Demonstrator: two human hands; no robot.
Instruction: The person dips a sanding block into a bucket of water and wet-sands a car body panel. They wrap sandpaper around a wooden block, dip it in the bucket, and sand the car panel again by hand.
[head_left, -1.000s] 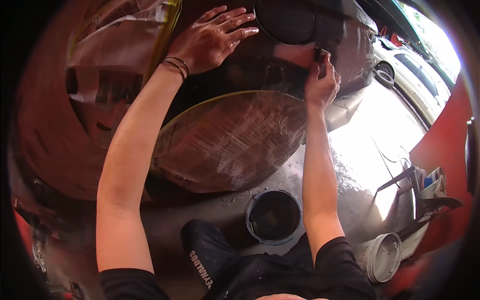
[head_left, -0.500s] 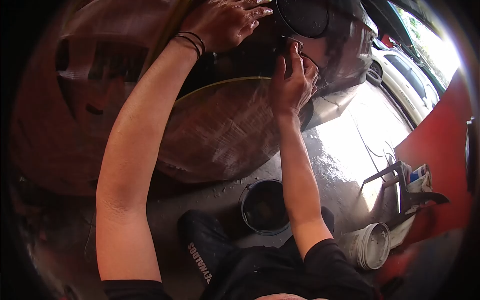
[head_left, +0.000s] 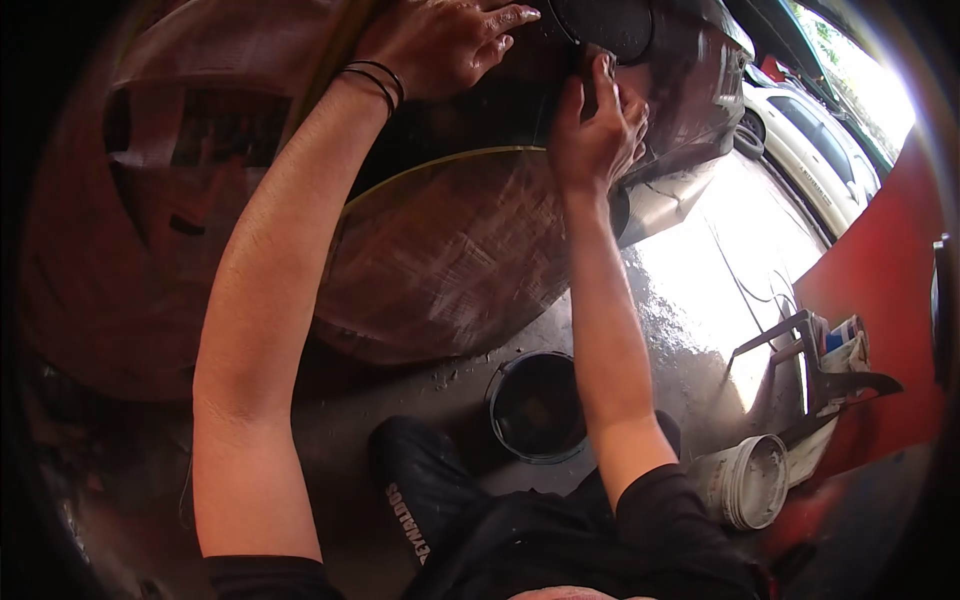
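A dark car body (head_left: 480, 115) fills the upper part of the view, with a round panel outline (head_left: 610, 30) near the top. My left hand (head_left: 440, 45) rests on the body at upper left, fingers stretched out and wet-looking, holding nothing visible. My right hand (head_left: 605, 125) presses its fingertips against the body just below the round outline. Under those fingertips is a small dark piece that looks like sandpaper (head_left: 597, 52), mostly hidden. A yellow-edged curve (head_left: 440, 160) runs below both hands, above a scuffed reddish-brown surface (head_left: 450, 250).
A black bucket (head_left: 538, 405) stands on the wet floor (head_left: 690, 270) between my legs. At right are a whitish bucket (head_left: 755, 483), a dark stand (head_left: 815, 360) holding containers, and a red panel (head_left: 870, 290). A white car (head_left: 805, 150) is parked farther back.
My right hand has slid up the body toward the round outline, with the small piece under its fingers. My left hand stays nearly in place; the view has shifted slightly.
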